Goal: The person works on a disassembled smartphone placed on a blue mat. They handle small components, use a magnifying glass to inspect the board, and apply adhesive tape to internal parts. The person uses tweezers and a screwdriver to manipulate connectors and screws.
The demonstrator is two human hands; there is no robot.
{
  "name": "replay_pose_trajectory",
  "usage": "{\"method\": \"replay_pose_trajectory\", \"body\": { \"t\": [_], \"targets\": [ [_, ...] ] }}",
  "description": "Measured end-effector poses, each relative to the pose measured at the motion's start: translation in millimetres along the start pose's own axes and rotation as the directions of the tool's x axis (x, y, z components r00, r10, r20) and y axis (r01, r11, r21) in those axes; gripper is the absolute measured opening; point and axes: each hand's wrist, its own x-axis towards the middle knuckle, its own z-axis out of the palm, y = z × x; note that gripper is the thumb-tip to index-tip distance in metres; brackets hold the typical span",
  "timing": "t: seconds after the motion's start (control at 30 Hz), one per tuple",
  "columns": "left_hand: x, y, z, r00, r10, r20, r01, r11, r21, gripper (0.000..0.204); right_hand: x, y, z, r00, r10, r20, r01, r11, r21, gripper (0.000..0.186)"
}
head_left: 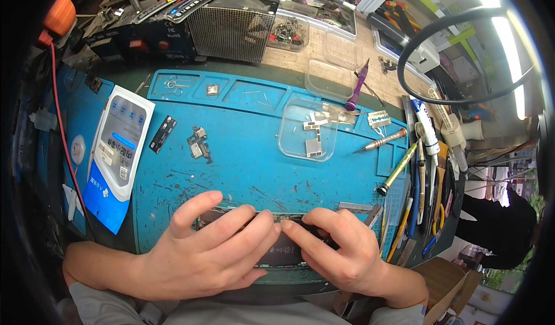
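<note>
An opened phone (283, 250) with a black battery lies crosswise on the blue mat right in front of me. My left hand (217, 250) spans its left half, thumb at the near edge, fingertips along the far edge and little finger lifted. From the other side my right hand (341, 250) grips the phone, its index fingertip pressing near the far edge beside my left fingertips. What lies under the fingertips is hidden. Beyond the hands are a small metal-and-black phone part (199, 144) and a dark flat strip (163, 134).
On the blue mat (243, 151) stands a clear plastic tray (295, 148) with metal shields. Screwdrivers (380, 141) and a green pen-like tool (399, 167) lie at right, beside a row of tools. A white-blue package (118, 151) lies left. A mesh-fronted box (234, 33) stands behind.
</note>
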Motion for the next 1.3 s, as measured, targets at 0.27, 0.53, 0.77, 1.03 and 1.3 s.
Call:
{"method": "replay_pose_trajectory", "body": {
  "t": [0.27,0.53,0.77,1.03,1.3],
  "targets": [
    [-2.3,0.1,0.2,1.0,0.017,-0.006,-0.017,0.998,0.064,0.054,-0.7,4.4,2.9,0.999,0.001,-0.044,0.002,0.998,0.066,0.041],
    [-1.7,-1.6,-0.4,1.0,0.029,0.002,-0.029,0.997,0.077,0.053,-1.8,6.1,3.7,0.997,-0.028,-0.072,0.034,0.996,0.077,0.039],
    [-1.5,-1.9,-1.1,1.0,0.027,0.012,-0.028,0.997,0.069,0.053,-2.2,6.1,0.8,0.998,-0.05,-0.048,0.053,0.997,0.063,0.04],
    [-0.4,-2.0,-1.8,1.0,0.02,0.013,-0.02,0.999,0.051,0.053,-1.0,6.5,1.3,0.998,-0.052,-0.045,0.055,0.996,0.073,0.042],
    [-0.4,-1.5,1.3,1.0,0.012,-0.002,-0.012,0.999,0.037,0.053,-2.3,7.3,5.0,0.997,-0.041,-0.071,0.046,0.997,0.059,0.046]
  ]
}}
